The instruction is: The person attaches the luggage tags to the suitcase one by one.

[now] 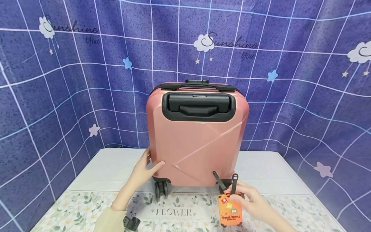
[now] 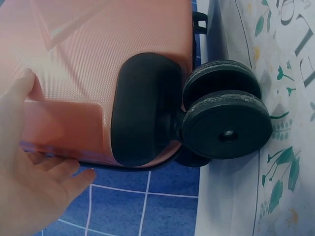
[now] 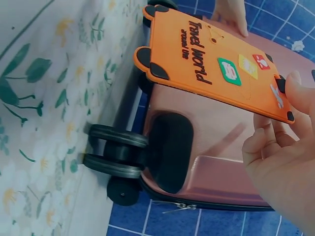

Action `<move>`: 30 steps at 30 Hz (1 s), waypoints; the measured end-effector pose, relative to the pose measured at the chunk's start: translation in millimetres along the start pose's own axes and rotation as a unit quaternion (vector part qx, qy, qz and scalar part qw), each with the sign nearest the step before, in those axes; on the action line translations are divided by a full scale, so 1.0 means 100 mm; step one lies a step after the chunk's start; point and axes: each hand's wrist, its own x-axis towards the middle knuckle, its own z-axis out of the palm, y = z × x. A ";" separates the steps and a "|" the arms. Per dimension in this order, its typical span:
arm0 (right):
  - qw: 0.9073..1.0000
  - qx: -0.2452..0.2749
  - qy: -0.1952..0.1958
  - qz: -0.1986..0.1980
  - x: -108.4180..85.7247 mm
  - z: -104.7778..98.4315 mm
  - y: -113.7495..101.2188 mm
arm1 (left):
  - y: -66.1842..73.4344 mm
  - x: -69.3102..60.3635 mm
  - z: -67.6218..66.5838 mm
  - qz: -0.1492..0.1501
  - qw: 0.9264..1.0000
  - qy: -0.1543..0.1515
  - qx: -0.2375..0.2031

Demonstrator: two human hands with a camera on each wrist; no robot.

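A pink hard-shell suitcase (image 1: 200, 145) stands upright on its black wheels, with its black handles at the top. My left hand (image 1: 146, 167) holds its lower left side, thumb on the front face and fingers round the edge. In the left wrist view, a twin wheel (image 2: 226, 113) lies right of that hand. My right hand (image 1: 249, 198) pinches an orange luggage tag (image 1: 230, 211) by its top, in front of the suitcase's lower right corner. The tag reads "Travel World" and bears small coloured stickers. Its black strap (image 1: 219, 180) is unfastened, both ends sticking up, one with a buckle.
The suitcase stands on a white table (image 1: 269, 170) with a floral cloth (image 1: 174, 211) along the front. Behind and at both sides hangs a blue curtain (image 1: 95, 74) with a white grid, clouds and stars. A zipper pull (image 3: 179, 206) shows at the suitcase edge.
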 end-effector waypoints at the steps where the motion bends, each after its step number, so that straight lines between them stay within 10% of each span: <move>1: 1.000 -0.001 0.002 -0.007 0.01 -0.01 0.00 | 0.00 0.00 0.00 0.000 1.000 0.000 -0.001; 30: 0.998 -0.002 0.050 -0.027 0.33 -0.16 -0.15 | -0.11 0.12 -0.02 0.004 1.000 -0.006 -0.010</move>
